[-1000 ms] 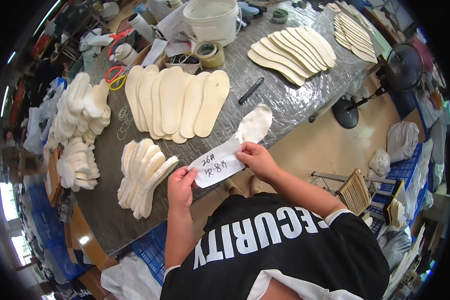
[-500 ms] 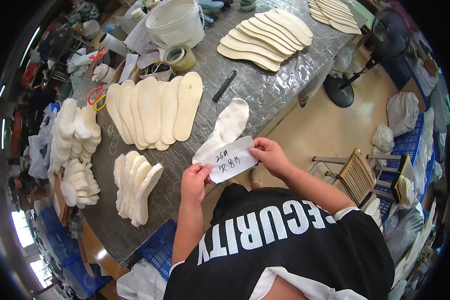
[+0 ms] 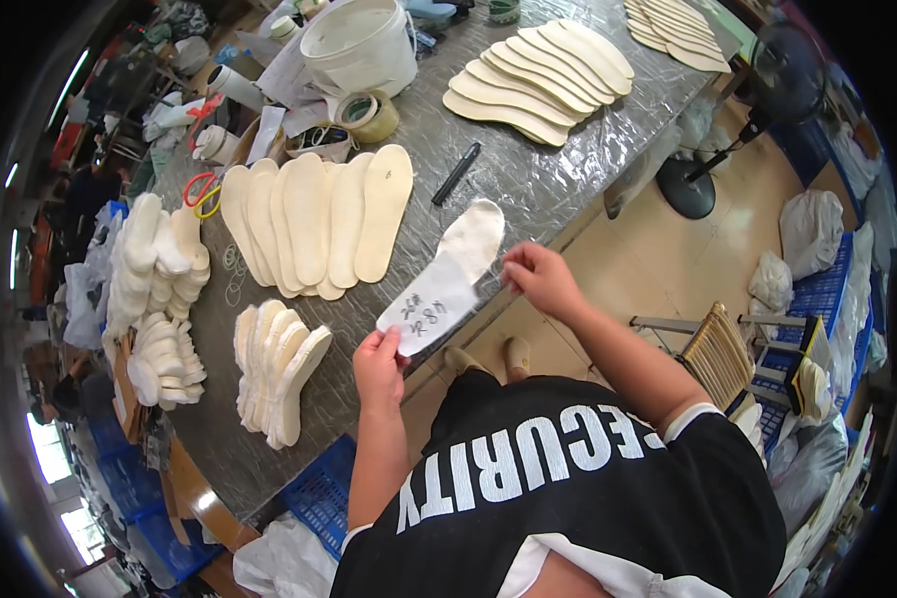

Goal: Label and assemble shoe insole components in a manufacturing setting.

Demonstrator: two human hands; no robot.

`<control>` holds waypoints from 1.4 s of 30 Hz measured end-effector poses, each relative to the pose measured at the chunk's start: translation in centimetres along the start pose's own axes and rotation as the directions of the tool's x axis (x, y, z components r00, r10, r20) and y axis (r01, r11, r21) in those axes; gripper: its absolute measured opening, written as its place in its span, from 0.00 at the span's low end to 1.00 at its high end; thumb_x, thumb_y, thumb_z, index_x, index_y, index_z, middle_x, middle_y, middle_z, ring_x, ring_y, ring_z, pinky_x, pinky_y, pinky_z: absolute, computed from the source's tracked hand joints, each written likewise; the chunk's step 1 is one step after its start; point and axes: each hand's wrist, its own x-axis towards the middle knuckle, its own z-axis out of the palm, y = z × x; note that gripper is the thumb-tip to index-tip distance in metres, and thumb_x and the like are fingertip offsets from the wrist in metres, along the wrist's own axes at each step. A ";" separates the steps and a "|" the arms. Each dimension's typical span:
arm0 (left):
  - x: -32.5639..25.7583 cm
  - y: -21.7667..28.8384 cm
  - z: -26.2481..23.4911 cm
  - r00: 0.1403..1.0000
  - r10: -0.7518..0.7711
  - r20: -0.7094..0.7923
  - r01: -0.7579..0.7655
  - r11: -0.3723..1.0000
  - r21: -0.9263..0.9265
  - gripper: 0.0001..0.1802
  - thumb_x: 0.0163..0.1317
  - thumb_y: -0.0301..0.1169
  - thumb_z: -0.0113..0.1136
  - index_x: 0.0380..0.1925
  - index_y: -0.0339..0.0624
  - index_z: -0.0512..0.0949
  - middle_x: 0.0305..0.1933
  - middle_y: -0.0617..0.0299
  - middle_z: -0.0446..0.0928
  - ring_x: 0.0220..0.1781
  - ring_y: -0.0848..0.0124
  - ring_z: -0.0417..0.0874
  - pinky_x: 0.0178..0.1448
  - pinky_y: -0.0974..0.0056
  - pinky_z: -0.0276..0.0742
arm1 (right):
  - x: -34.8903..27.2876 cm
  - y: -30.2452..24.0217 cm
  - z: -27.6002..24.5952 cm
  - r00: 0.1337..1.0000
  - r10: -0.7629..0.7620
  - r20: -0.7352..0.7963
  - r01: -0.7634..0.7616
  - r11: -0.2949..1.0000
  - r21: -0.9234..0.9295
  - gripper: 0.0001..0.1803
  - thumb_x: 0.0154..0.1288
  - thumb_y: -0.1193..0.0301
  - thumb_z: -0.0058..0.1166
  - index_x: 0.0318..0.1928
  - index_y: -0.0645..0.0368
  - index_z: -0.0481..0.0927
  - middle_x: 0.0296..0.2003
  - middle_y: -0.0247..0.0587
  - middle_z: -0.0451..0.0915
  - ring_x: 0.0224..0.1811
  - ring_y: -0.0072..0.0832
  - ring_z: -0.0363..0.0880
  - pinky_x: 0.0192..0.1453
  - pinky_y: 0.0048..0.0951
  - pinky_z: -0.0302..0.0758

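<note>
Left hand (image 3: 379, 367) pinching white insole (image 3: 447, 277) by heel end; right hand (image 3: 540, 279) loosely curled, beside insole, holding nothing, over table (image 3: 558, 179) edge.

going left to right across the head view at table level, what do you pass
white insole pile → small fanned insoles → left hand → white insole it holds → right hand → fan base → folding chair
</note>
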 end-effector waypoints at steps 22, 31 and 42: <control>1.2 -5.8 -9.9 0.767 0.510 -0.389 -0.203 0.768 0.607 0.19 0.55 0.24 0.58 0.47 0.33 0.67 0.24 0.57 0.77 0.22 0.68 0.77 0.31 0.63 0.75 | 11.5 -5.7 7.2 0.946 -0.282 0.158 0.321 0.880 -0.350 0.08 0.62 0.72 0.50 0.39 0.62 0.69 0.30 0.41 0.78 0.25 0.24 0.74 0.29 0.26 0.71; 0.2 -2.8 -8.9 0.544 0.839 0.037 -0.159 0.060 0.985 0.24 0.43 0.24 0.63 0.44 0.41 0.72 0.40 0.53 0.70 0.37 0.56 0.74 0.38 0.56 0.72 | 1.5 1.0 18.4 0.768 0.230 0.598 -0.453 0.854 0.254 0.07 0.63 0.75 0.50 0.37 0.62 0.67 0.30 0.40 0.76 0.33 0.31 0.81 0.37 0.29 0.80; -0.3 -4.3 -10.1 0.649 0.732 0.209 -0.473 0.173 0.864 0.20 0.43 0.26 0.64 0.39 0.38 0.73 0.47 0.54 0.71 0.50 0.53 0.70 0.54 0.55 0.66 | 0.3 3.6 19.5 0.835 0.301 0.461 -0.365 0.929 0.054 0.08 0.63 0.72 0.53 0.37 0.63 0.69 0.29 0.38 0.75 0.28 0.25 0.79 0.32 0.24 0.78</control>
